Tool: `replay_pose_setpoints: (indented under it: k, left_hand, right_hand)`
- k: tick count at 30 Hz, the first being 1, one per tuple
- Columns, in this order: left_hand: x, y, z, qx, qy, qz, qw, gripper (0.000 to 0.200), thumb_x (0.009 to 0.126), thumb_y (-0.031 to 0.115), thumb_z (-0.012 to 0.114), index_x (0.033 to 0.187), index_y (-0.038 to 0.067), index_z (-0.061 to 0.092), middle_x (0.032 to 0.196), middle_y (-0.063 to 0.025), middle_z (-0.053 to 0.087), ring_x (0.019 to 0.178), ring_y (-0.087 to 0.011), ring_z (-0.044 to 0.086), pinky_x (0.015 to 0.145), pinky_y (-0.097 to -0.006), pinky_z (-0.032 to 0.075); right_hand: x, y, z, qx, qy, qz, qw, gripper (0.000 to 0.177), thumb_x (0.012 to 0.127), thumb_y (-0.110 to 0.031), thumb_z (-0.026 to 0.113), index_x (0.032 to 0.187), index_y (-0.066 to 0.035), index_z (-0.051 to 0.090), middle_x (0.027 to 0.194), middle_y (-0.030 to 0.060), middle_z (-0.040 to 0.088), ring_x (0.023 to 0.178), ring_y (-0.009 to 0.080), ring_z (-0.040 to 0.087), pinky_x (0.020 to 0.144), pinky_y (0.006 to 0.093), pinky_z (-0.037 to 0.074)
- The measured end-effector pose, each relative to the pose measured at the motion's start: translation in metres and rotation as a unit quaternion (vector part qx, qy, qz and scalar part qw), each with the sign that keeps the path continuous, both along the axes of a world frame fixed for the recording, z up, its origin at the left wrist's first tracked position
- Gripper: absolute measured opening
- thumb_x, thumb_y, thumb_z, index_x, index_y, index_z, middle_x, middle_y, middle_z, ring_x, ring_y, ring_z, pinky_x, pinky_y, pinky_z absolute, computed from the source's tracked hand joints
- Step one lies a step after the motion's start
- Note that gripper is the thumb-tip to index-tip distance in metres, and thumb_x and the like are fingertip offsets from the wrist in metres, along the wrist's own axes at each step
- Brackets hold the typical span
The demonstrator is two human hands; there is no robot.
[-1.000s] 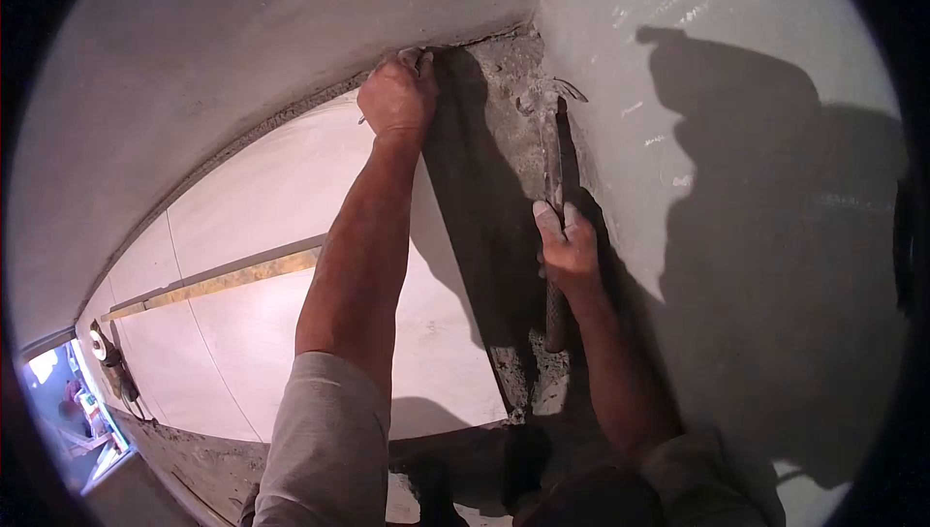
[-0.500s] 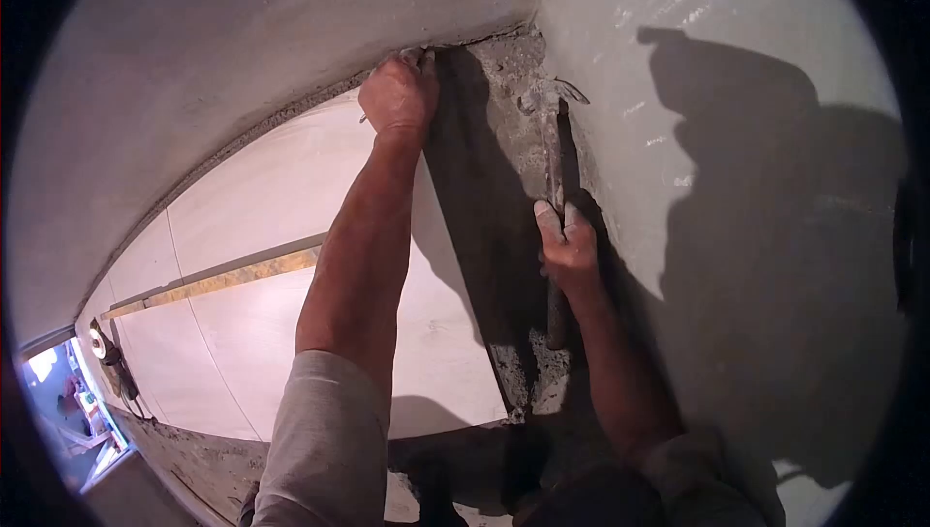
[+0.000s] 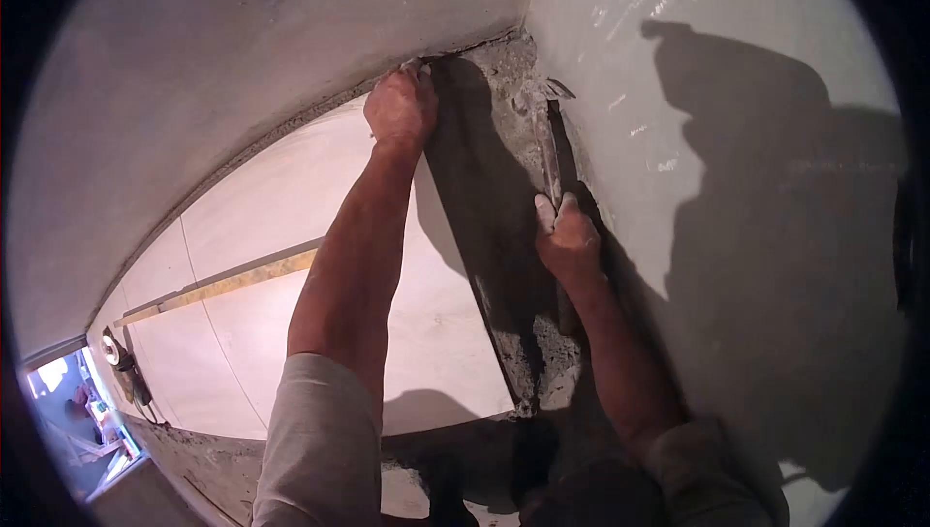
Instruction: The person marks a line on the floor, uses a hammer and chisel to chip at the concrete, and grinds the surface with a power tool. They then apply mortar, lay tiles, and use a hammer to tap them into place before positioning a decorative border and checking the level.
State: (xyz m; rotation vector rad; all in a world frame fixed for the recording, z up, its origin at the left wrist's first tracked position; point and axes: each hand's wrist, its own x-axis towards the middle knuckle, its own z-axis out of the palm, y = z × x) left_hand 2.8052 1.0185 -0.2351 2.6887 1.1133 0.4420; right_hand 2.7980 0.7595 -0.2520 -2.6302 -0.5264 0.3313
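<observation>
Your right hand has its grip closed round the handle of the hammer, which points toward the far right corner of the floor, beyond the tiles' right edge. Your left hand curls at their far right corner; whether its grip holds anything, I cannot tell.

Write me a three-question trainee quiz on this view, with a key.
1. Which hand grips the hammer?
2. True or false: the yellowish strip runs across the pale tiles.
3. Where in the picture is the left hand? A: on the hammer; B: at the upper right corner of the pale tiles; C: on the yellowish strip.

Key: 1. Right hand; 2. True; 3. B
</observation>
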Motion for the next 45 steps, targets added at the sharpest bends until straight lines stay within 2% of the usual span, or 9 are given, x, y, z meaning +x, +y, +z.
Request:
replay_pose_setpoints:
  k: [6,8,11,17,21,30,35,43,45]
  left_hand:
    - [-0.038,-0.003,0.041,-0.090,-0.062,-0.077,0.991,0.036,0.090,0.036,0.044,0.106,0.011,0.063,0.092,-0.0194,0.063,0.089,-0.0361,0.060,0.078,-0.0441,0.047]
    - [-0.054,0.003,0.043,-0.096,-0.143,-0.116,0.978,0.040,0.090,0.038,0.043,0.103,0.007,0.063,0.082,-0.0191,0.064,0.078,-0.0338,0.063,0.075,-0.0416,0.047]
    - [-0.081,-0.008,0.074,-0.289,-0.160,-0.063,0.942,0.040,0.088,0.038,0.052,0.093,0.000,0.066,0.066,-0.0124,0.063,0.055,-0.0162,0.056,0.062,-0.0317,0.046]
    - [-0.141,-0.044,0.117,-0.425,-0.134,-0.045,0.894,0.042,0.085,0.034,0.055,0.107,-0.001,0.062,0.078,-0.0046,0.063,0.049,-0.0054,0.039,0.046,-0.0217,0.035]
    - [-0.193,-0.077,0.120,-0.477,-0.045,0.005,0.878,0.047,0.087,0.036,0.053,0.114,-0.001,0.057,0.074,-0.0041,0.059,0.050,-0.0040,0.035,0.047,-0.0195,0.032]
    - [-0.338,-0.153,0.160,-0.507,0.164,0.045,0.845,0.042,0.085,0.027,0.056,0.118,0.000,0.054,0.074,-0.0074,0.064,0.055,-0.0075,0.048,0.052,-0.0234,0.041]
    - [-0.387,-0.202,0.195,-0.600,0.102,0.175,0.774,0.039,0.084,0.026,0.053,0.110,-0.003,0.058,0.075,-0.0100,0.064,0.057,-0.0116,0.054,0.056,-0.0261,0.044]
    - [-0.401,-0.317,0.242,-0.627,-0.037,0.220,0.747,0.038,0.086,0.031,0.052,0.101,-0.003,0.060,0.074,-0.0090,0.064,0.057,-0.0101,0.053,0.054,-0.0258,0.044]
    - [-0.395,-0.325,0.237,-0.741,0.048,0.276,0.610,0.037,0.087,0.034,0.052,0.103,0.001,0.061,0.078,-0.0110,0.066,0.066,-0.0161,0.061,0.061,-0.0288,0.047]
  right_hand:
    - [0.001,0.001,0.002,-0.042,0.015,-0.013,0.999,0.044,0.088,-0.043,0.045,0.093,0.001,0.050,0.080,0.0268,0.061,0.078,0.0432,0.060,0.072,0.0505,0.047]
    - [0.000,0.002,0.004,-0.062,0.033,-0.011,0.997,0.045,0.089,-0.044,0.045,0.095,0.001,0.050,0.081,0.0271,0.061,0.080,0.0442,0.059,0.073,0.0510,0.046]
    - [-0.002,0.000,0.002,0.015,-0.003,0.001,1.000,0.046,0.090,-0.042,0.044,0.096,0.003,0.052,0.082,0.0306,0.059,0.085,0.0477,0.056,0.072,0.0537,0.045]
    - [-0.006,-0.022,-0.011,0.088,0.049,-0.018,0.995,0.039,0.088,-0.040,0.053,0.086,-0.001,0.054,0.059,0.0164,0.056,0.049,0.0282,0.058,0.046,0.0382,0.046]
    - [-0.053,-0.062,0.006,0.202,0.085,-0.039,0.975,0.038,0.084,-0.037,0.057,0.079,0.001,0.053,0.072,0.0276,0.056,0.074,0.0460,0.056,0.063,0.0464,0.045]
    - [-0.186,-0.181,0.105,-0.001,0.235,-0.108,0.966,0.041,0.084,-0.040,0.057,0.089,0.001,0.056,0.078,0.0262,0.059,0.078,0.0437,0.057,0.065,0.0438,0.046]
    - [-0.243,-0.234,0.162,-0.122,0.289,-0.063,0.947,0.043,0.086,-0.041,0.053,0.093,0.000,0.055,0.085,0.0267,0.060,0.087,0.0429,0.057,0.071,0.0450,0.046]
    - [-0.177,-0.104,0.206,0.103,0.198,-0.037,0.974,0.041,0.086,-0.040,0.054,0.096,0.000,0.056,0.083,0.0260,0.059,0.083,0.0435,0.057,0.068,0.0457,0.045]
    - [-0.140,-0.050,0.193,0.168,0.118,-0.005,0.979,0.040,0.088,-0.039,0.052,0.092,0.000,0.055,0.080,0.0268,0.059,0.082,0.0441,0.057,0.065,0.0456,0.046]
